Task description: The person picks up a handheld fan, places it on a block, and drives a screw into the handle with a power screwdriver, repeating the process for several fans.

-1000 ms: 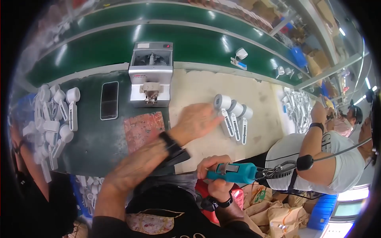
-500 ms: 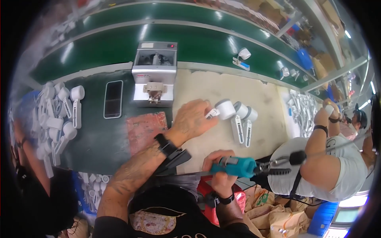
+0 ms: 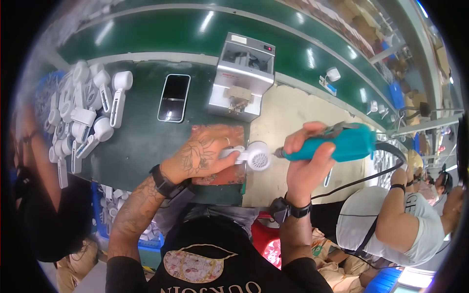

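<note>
My left hand [image 3: 202, 154] grips the handle of a white handheld fan [image 3: 258, 156] over the reddish mat. Its round grille faces up, just off the mat's right edge. Closed around a teal electric screwdriver [image 3: 349, 144], my right hand [image 3: 309, 168] holds it nearly level. The screwdriver's tip points left at the fan's head, close beside it; whether they touch I cannot tell. A dark cable runs from the tool's back end. Under my left hand lies the worn reddish mat [image 3: 215, 179].
A grey metal screw feeder [image 3: 242, 78] stands behind the mat, with a phone [image 3: 174, 97] to its left. White fans [image 3: 80, 117] are piled at the left. A green conveyor [image 3: 161, 29] crosses the back. Another person [image 3: 386, 219] sits at the right.
My left hand has brought a fan from the right-hand board to the mat. The screwdriver has risen and turned, its tip now toward the fan. The view has shifted.
</note>
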Available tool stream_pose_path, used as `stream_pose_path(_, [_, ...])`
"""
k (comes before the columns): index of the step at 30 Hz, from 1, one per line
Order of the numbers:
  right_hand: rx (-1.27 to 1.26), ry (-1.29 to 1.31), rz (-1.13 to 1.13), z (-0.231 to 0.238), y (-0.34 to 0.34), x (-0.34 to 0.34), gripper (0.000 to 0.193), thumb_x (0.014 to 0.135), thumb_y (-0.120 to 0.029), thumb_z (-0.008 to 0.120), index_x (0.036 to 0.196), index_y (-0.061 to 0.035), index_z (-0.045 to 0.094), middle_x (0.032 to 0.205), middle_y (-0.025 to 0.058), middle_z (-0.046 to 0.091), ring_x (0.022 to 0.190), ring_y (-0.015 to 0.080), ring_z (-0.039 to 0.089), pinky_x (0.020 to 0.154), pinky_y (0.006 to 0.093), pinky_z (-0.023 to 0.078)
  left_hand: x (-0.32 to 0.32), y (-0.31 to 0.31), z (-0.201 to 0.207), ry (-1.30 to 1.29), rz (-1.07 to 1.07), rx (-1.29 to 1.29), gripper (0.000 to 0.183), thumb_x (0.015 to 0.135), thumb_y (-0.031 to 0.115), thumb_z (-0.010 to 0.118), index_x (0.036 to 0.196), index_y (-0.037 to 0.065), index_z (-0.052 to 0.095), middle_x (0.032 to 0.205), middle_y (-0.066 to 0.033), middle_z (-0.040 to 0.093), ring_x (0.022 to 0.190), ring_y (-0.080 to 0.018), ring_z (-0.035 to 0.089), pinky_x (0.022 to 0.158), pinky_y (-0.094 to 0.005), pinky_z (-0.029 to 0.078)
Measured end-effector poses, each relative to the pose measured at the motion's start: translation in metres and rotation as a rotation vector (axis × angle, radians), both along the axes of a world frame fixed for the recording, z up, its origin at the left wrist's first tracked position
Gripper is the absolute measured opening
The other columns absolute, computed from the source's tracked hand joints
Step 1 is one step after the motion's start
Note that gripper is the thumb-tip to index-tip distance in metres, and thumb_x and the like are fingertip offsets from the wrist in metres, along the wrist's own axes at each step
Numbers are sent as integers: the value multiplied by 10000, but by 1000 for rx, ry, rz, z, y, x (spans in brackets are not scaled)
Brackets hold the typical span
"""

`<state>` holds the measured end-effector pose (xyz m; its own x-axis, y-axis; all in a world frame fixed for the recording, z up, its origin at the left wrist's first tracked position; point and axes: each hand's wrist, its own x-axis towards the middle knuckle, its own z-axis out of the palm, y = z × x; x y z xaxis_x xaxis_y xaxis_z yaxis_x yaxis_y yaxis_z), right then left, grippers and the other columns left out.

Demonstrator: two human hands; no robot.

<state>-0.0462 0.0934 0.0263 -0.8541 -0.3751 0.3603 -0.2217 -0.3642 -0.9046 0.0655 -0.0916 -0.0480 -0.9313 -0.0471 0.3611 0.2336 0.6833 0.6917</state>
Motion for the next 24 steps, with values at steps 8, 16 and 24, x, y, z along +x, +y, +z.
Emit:
stream_pose_path(8, [12, 217, 80, -4, -100, -31, 497, 1015, -483, 532, 1046, 12, 563, 706, 60, 566, 648, 159, 577, 590, 289, 459, 6, 2, -8, 43, 92, -209, 402, 824, 367, 743, 1159, 150, 690, 1107, -39, 624, 1008, -259, 582, 925, -407, 462])
stream_pose_path(16, [29, 237, 133, -27, -120, -33, 357, 1018, -363, 568, 1008, -6, 570, 697, 52, 582, 604, 146, 570, 545, 281, 449, 7, 0, -9, 3, 74, -204, 550, 840, 376, 706, 1283, 71, 593, 1123, -74, 590, 1074, -264, 536, 967, -449, 432])
stream_pose_path(24, [93, 59, 78, -18, -67, -4, 524, 980, -506, 578, 1035, 15, 567, 673, 65, 555, 592, 163, 550, 540, 295, 441, 5, -1, -7, 16, 87, -165, 541, 844, 381, 704, 1278, 76, 601, 1091, -72, 599, 1054, -266, 540, 940, -439, 431])
